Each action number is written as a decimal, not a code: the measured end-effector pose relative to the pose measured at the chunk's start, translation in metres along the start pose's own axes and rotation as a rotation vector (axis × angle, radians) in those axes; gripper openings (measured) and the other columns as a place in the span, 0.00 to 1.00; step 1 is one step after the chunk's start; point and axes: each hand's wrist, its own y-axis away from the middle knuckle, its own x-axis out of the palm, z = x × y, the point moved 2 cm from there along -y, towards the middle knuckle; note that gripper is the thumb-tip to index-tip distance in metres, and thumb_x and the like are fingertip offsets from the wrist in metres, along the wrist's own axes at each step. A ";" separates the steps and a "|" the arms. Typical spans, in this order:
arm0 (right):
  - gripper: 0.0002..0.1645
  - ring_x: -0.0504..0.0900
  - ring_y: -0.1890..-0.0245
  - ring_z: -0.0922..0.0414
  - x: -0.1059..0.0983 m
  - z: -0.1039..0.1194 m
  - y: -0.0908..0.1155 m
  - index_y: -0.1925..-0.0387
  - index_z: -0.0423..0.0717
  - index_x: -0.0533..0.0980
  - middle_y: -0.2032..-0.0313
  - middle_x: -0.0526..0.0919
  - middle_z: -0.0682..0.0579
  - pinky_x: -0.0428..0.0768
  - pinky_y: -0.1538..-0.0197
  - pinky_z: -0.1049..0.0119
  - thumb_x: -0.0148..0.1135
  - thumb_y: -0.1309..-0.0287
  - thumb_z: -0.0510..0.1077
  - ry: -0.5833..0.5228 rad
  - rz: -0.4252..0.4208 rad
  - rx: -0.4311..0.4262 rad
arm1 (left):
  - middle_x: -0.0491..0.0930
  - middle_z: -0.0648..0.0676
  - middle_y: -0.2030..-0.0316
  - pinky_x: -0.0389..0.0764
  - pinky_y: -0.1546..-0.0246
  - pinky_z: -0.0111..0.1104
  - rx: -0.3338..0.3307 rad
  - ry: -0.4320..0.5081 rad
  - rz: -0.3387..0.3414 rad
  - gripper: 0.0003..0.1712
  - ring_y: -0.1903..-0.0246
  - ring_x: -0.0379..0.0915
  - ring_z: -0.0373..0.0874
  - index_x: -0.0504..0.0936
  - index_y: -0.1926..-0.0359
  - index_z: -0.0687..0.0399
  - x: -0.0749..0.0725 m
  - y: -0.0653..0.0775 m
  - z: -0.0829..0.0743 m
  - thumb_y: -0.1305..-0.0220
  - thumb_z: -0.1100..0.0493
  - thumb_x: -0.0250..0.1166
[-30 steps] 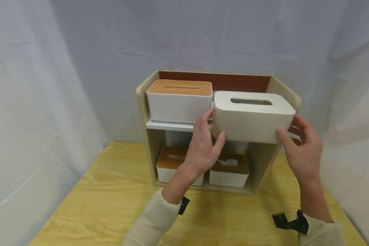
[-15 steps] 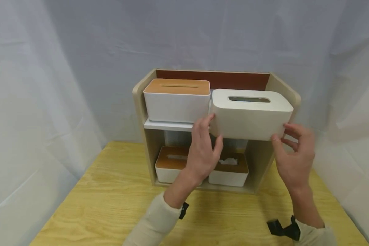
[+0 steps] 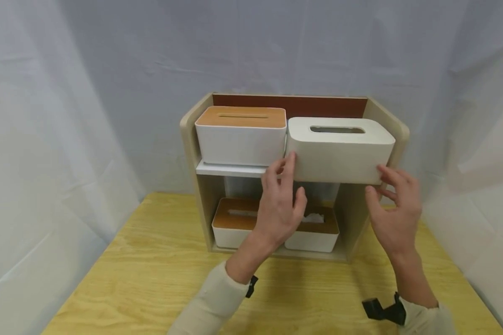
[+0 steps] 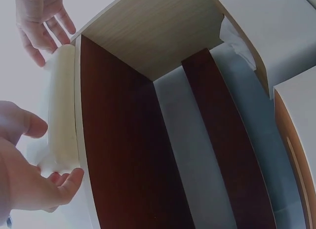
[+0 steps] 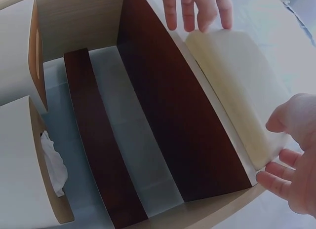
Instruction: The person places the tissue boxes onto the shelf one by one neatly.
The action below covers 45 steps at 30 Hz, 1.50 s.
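Observation:
A cream tissue box (image 3: 340,156) with a slot in its lid sits at the right of the rack's upper shelf, level with its front edge. My left hand (image 3: 278,204) touches its left front corner with outstretched fingers, the thumb apart from it. At the lower right corner, fingertips of my right hand (image 3: 396,211) touch the box, and that thumb also stands away. The right wrist view shows the box (image 5: 242,91) between both hands, its bottom against the shelf. Left of it stands a white tissue box (image 3: 241,144) with a light wooden lid.
Below, two white tissue boxes with brown lids, a left one (image 3: 232,236) and a right one (image 3: 312,241), stand on the lower level; tissue pokes from the right one. The wooden rack (image 3: 188,123) stands on a yellow wood-grain table (image 3: 142,260). White curtains (image 3: 251,46) hang around.
The cream tissue box has moved back and slightly left onto the upper shelf. My right hand has shifted left with it, and both thumbs have come off the box.

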 end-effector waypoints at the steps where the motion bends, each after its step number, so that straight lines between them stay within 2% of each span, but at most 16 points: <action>1: 0.24 0.75 0.52 0.63 0.001 -0.003 0.000 0.46 0.27 0.77 0.50 0.70 0.66 0.77 0.54 0.82 0.60 0.48 0.23 0.005 0.005 0.005 | 0.59 0.65 0.38 0.79 0.52 0.38 -0.006 -0.002 0.007 0.40 0.44 0.63 0.55 0.54 0.25 0.62 0.000 0.000 0.000 0.34 0.66 0.59; 8: 0.26 0.74 0.52 0.62 0.007 -0.027 0.002 0.45 0.32 0.78 0.49 0.70 0.65 0.76 0.54 0.83 0.60 0.47 0.23 0.027 0.022 0.032 | 0.59 0.65 0.37 0.80 0.52 0.40 -0.031 -0.035 0.033 0.42 0.43 0.62 0.57 0.52 0.24 0.62 0.001 -0.002 0.003 0.35 0.66 0.61; 13: 0.29 0.75 0.50 0.64 0.010 -0.032 0.000 0.42 0.35 0.78 0.46 0.74 0.46 0.76 0.54 0.84 0.61 0.47 0.24 0.040 0.053 0.043 | 0.60 0.66 0.37 0.79 0.50 0.41 -0.022 -0.062 0.037 0.42 0.42 0.63 0.58 0.54 0.25 0.64 0.001 -0.004 0.005 0.36 0.66 0.62; 16: 0.30 0.74 0.49 0.65 0.011 -0.032 -0.002 0.40 0.36 0.77 0.43 0.73 0.40 0.76 0.53 0.83 0.61 0.46 0.25 0.039 0.084 0.062 | 0.62 0.66 0.37 0.77 0.47 0.42 -0.006 -0.084 0.045 0.40 0.42 0.64 0.58 0.56 0.26 0.66 0.002 -0.005 0.007 0.36 0.65 0.62; 22: 0.31 0.74 0.48 0.61 0.013 -0.034 -0.003 0.37 0.35 0.74 0.42 0.71 0.40 0.76 0.50 0.82 0.60 0.45 0.26 0.058 0.134 0.117 | 0.64 0.66 0.35 0.76 0.45 0.45 0.017 -0.126 0.075 0.39 0.45 0.68 0.60 0.58 0.27 0.67 0.003 -0.007 0.009 0.35 0.65 0.61; 29: 0.31 0.73 0.44 0.53 0.014 -0.037 -0.004 0.35 0.38 0.73 0.38 0.70 0.42 0.72 0.48 0.80 0.61 0.43 0.30 0.099 0.189 0.149 | 0.63 0.66 0.32 0.74 0.45 0.47 -0.013 -0.182 0.147 0.40 0.45 0.68 0.61 0.58 0.26 0.66 0.005 -0.010 0.010 0.35 0.63 0.63; 38: 0.30 0.69 0.39 0.47 0.016 -0.039 -0.006 0.36 0.36 0.73 0.36 0.69 0.39 0.69 0.49 0.78 0.61 0.42 0.30 0.129 0.238 0.134 | 0.59 0.65 0.29 0.75 0.47 0.48 -0.059 -0.276 0.237 0.40 0.42 0.66 0.60 0.56 0.25 0.64 0.009 -0.014 0.011 0.33 0.59 0.62; 45: 0.30 0.69 0.36 0.44 0.017 -0.040 -0.007 0.35 0.38 0.73 0.33 0.69 0.39 0.67 0.49 0.79 0.59 0.41 0.32 0.167 0.252 0.124 | 0.63 0.63 0.32 0.75 0.53 0.48 -0.073 -0.283 0.246 0.39 0.43 0.65 0.61 0.56 0.25 0.60 0.009 -0.016 0.015 0.32 0.58 0.60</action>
